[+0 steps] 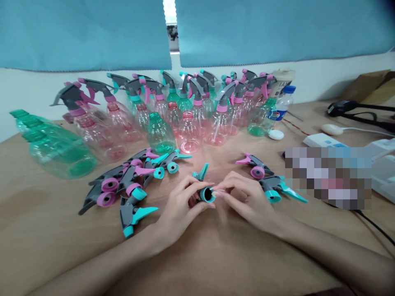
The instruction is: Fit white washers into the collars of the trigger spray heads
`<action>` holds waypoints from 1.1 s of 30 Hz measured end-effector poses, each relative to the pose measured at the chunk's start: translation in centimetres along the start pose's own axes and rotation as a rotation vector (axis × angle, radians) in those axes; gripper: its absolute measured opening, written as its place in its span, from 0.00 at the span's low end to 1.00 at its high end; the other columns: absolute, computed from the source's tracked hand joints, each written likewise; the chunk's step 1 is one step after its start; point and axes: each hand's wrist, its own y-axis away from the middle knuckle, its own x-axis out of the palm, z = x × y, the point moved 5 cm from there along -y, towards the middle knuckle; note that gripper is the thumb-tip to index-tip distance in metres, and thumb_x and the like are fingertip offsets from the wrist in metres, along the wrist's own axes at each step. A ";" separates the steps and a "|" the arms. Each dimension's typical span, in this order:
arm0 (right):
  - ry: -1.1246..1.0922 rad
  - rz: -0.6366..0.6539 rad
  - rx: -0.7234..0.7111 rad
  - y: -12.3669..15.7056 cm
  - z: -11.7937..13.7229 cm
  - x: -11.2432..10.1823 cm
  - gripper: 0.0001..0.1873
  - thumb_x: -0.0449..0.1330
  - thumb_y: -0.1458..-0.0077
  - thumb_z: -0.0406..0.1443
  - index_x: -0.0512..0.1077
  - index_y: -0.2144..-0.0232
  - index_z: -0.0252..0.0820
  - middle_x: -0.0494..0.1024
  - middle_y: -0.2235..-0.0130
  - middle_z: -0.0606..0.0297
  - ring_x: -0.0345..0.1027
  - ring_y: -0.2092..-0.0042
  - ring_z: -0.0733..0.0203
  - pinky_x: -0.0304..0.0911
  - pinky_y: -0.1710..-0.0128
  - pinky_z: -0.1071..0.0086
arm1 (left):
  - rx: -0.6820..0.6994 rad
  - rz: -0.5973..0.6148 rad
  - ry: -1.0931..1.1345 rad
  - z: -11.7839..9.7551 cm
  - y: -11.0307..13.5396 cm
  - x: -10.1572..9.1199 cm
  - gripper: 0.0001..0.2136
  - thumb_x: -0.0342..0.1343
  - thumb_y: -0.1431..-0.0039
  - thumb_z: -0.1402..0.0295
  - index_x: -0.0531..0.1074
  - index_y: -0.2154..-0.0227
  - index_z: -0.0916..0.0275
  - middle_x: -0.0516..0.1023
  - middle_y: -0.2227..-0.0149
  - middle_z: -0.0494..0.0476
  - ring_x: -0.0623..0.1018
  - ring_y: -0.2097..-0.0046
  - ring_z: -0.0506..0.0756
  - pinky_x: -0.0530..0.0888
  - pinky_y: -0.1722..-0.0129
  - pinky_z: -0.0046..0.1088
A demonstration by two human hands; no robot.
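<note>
My left hand (184, 201) is closed around a spray trigger head with a teal collar (207, 195) and a teal lever (202, 170). The collar's dark open end faces my right hand (247, 197). My right thumb and fingers pinch a small whitish piece (213, 192) at the mouth of that collar; most of it is hidden by the fingertips. Left of my hands lies a pile of loose grey trigger heads with pink or teal parts (128, 176). Beside my right hand rest a pink-collared trigger head (257, 172) and a teal-collared one (273, 196).
Behind my hands stand rows of pink and green spray bottles (188, 131), many with trigger heads on. Several green bottles (58, 152) lie tilted at the left. A Pepsi bottle (280, 113), a white power strip (324, 142) and a blurred-out object (327, 176) are at the right.
</note>
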 end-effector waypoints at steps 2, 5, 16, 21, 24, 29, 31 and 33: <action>0.034 -0.002 -0.096 0.1 0.5 0.1 0.04 0.59 0.42 0.32 0.75 0.66 0.41 0.74 0.67 0.64 0.67 0.64 0.63 0.64 0.63 0.67 | 0.021 0.019 -0.006 -0.1 0.1 0.1 0.14 0.60 0.44 0.73 0.71 0.55 0.56 0.67 0.63 0.50 0.69 0.69 0.48 0.71 0.68 0.25; 0.058 -0.009 -0.159 0.2 0.7 0.2 0.05 0.60 0.43 0.33 0.77 0.67 0.41 0.72 0.66 0.63 0.66 0.64 0.64 0.64 0.65 0.68 | 0.044 0.039 -0.019 -0.1 0.2 0.3 0.15 0.60 0.43 0.71 0.70 0.53 0.54 0.67 0.63 0.50 0.69 0.69 0.48 0.71 0.68 0.24; 0.090 0.008 -0.146 0.3 0.3 0.2 0.11 0.56 0.39 0.36 0.76 0.57 0.51 0.71 0.58 0.61 0.66 0.55 0.58 0.67 0.58 0.62 | 0.002 0.059 0.022 -0.3 0.1 0.3 0.12 0.62 0.46 0.71 0.73 0.58 0.58 0.69 0.63 0.50 0.70 0.68 0.48 0.71 0.69 0.24; 0.099 -0.057 -0.099 0.0 0.3 -0.5 0.11 0.54 0.39 0.35 0.74 0.56 0.47 0.72 0.60 0.61 0.67 0.56 0.59 0.65 0.57 0.62 | 0.017 0.045 0.027 -0.4 0.1 0.2 0.14 0.62 0.46 0.70 0.72 0.55 0.57 0.68 0.64 0.49 0.69 0.70 0.48 0.71 0.69 0.24; 0.109 -0.110 -0.147 0.0 0.9 -1.0 0.05 0.57 0.41 0.35 0.73 0.64 0.44 0.72 0.65 0.63 0.66 0.63 0.60 0.65 0.63 0.64 | 0.018 0.033 0.036 -0.5 0.1 0.1 0.14 0.62 0.45 0.70 0.72 0.55 0.58 0.69 0.63 0.50 0.69 0.71 0.47 0.71 0.70 0.24; 0.105 -0.008 -0.279 0.4 2.0 -0.4 0.08 0.58 0.43 0.35 0.71 0.74 0.42 0.69 0.74 0.66 0.61 0.71 0.63 0.60 0.72 0.67 | 0.044 0.026 0.028 -0.4 0.1 0.1 0.12 0.58 0.42 0.73 0.71 0.55 0.59 0.69 0.62 0.51 0.70 0.69 0.47 0.72 0.69 0.24; 0.104 0.033 -0.247 0.5 1.7 0.0 0.07 0.57 0.42 0.36 0.73 0.71 0.42 0.71 0.74 0.65 0.62 0.71 0.63 0.61 0.72 0.67 | 0.043 0.026 0.019 -0.4 0.1 0.2 0.12 0.58 0.42 0.72 0.71 0.55 0.59 0.69 0.62 0.51 0.70 0.69 0.47 0.72 0.69 0.24; 0.108 0.030 -0.187 0.4 1.2 0.0 0.08 0.56 0.41 0.36 0.74 0.69 0.41 0.71 0.73 0.65 0.63 0.70 0.63 0.61 0.71 0.68 | 0.030 0.028 0.022 -0.3 0.2 0.2 0.13 0.60 0.43 0.71 0.71 0.54 0.58 0.69 0.62 0.51 0.70 0.70 0.47 0.72 0.70 0.24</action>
